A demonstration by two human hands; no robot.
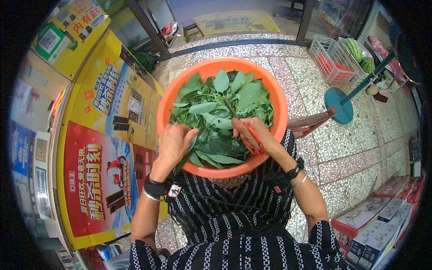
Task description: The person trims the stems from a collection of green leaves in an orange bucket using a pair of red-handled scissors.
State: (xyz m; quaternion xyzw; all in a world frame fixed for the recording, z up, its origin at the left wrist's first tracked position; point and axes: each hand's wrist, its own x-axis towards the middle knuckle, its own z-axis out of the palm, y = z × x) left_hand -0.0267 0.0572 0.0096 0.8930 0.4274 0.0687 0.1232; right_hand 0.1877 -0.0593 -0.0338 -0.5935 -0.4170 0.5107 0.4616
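An orange plastic basin (pixel 282 101) full of green leaves and stems (pixel 216 111) rests on the lap. My right hand (pixel 253 133) is at the basin's lower right rim, closed round the red handles of a pair of scissors (pixel 253 143); the dark blades point up and left over the leaves. My left hand (pixel 175 141) is at the basin's left rim, fingers bent and turned down towards the leaves. Its thumb lies near a leaf at the rim; whether the fingers hold a leaf is hidden.
A poster-covered counter (pixel 111 145) stands close on the left. At the right are a teal fan base (pixel 339 105), a wooden chair part (pixel 312 122), white plastic crates (pixel 332 64) with watermelons (pixel 353 50), and cardboard boxes (pixel 378 229). A doorway with a stool (pixel 190 25) lies ahead.
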